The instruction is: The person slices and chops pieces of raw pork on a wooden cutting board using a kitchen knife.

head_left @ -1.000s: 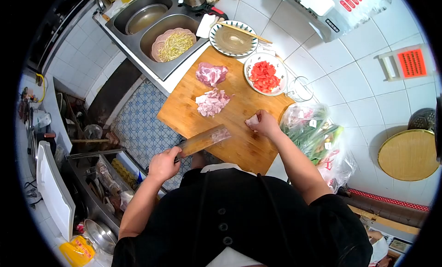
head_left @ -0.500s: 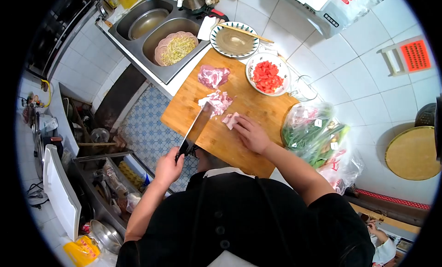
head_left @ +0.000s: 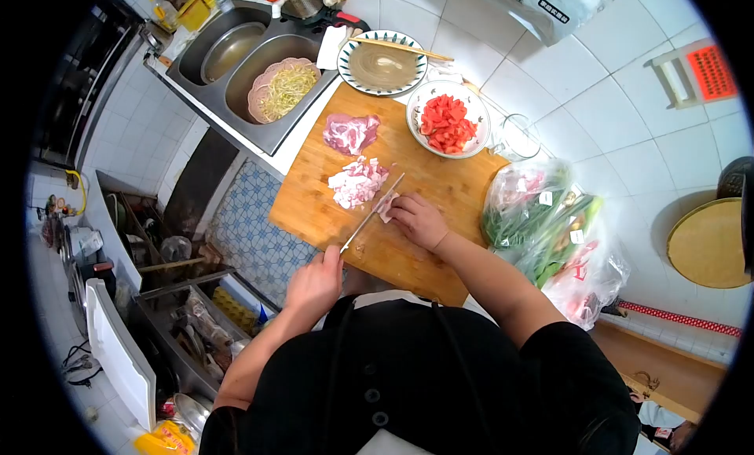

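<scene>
My left hand [head_left: 314,280] is closed round the handle of a cleaver [head_left: 372,213], its blade edge-down on the wooden cutting board [head_left: 306,208]. Against the blade's right side lies a small piece of meat [head_left: 386,208], pressed by the bent fingers of my right hand [head_left: 418,220]. Left of the blade is a pile of chopped meat [head_left: 357,182]. Farther back on the board rests a larger chunk of meat [head_left: 351,133]. A white bowl [head_left: 412,125] of cut red pieces [head_left: 448,124] stands at the board's back right.
Behind the board is a patterned plate [head_left: 382,64] with chopsticks across it. A double sink [head_left: 236,109] at the back left holds a pink bowl of sprouts [head_left: 283,92]. Bagged green vegetables [head_left: 534,219] lie right of the board, near a glass [head_left: 518,137].
The cleaver has swung from the board's front left, past the chopped pile, to the small piece of meat. My right hand has moved left with that piece, toward the pile.
</scene>
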Demonstrator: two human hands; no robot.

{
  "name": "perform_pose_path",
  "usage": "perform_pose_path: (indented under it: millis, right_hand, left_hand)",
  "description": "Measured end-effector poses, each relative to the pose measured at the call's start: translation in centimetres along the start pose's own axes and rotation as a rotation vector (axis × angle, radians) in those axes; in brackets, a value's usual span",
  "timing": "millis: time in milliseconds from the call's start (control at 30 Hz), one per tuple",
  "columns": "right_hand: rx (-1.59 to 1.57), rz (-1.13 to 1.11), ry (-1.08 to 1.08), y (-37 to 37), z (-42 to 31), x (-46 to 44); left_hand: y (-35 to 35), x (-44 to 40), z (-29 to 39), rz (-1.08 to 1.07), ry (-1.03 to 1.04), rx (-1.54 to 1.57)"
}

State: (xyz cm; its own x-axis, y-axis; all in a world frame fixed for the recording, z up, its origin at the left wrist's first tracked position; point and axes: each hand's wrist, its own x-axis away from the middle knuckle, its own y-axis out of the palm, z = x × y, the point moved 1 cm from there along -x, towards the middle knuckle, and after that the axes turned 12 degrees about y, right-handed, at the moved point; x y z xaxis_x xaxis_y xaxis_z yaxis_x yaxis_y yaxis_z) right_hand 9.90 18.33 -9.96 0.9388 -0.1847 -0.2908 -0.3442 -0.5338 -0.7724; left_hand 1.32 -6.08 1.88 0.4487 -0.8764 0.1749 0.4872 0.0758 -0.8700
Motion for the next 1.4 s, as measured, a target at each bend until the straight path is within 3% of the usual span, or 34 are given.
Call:
perform_pose_path:
  millis: [267,467,600,700,800,900,1000,1100,1300,1400]
  right_hand:
    - [-0.026,0.033,0.021,0.0,0.2,0.1]
    - [-0.013,0.006,0.061,0.0,-0.1,0.1]
    - [-0.057,0.016,0.044,0.3,0.3,0.1]
    - [-0.042,0.044,0.006,0.4,0.6,0.2]
    - [-0.024,0.014,-0.003,0.2,0.5,-0.1]
    - [-0.023,-0.047,0.049,-0.1,0.2,0.0]
    - [-0.011,-0.041,0.041,0.5,0.6,0.3]
    - [0.038,-0.013,-0.016,0.2,0.6,0.6]
    - [0.009,0.106,0.058,0.1,0.6,1.7]
    - [-0.013,0.085,0.097,0.1,0.6,1.6]
  left_hand:
    - [-1.4,-0.4,0.4,-0.046,0.129,-0.134]
    - [-1.5,-4.0,-0.2,-0.327,0.104,-0.066]
    - [0.0,-8.5,0.5,-0.352,0.081,-0.14]
    - [-1.8,-5.9,0.0,-0.427,0.035,0.125]
    - [-1.0,-4.3,-1.0,-0.425,0.027,-0.113]
    - [1.1,-7.5,-0.7,-0.306,0.198,-0.04]
    - [2.0,-10.7,1.1,-0.325,0.168,-0.122]
    - [0.3,-7.5,0.6,-0.314,0.198,-0.083]
    - [-0.2,-3.4,-2.4,-0.339,0.015,-0.077]
    - [-1.3,-3.0,-1.4,-0.219,0.161,-0.125]
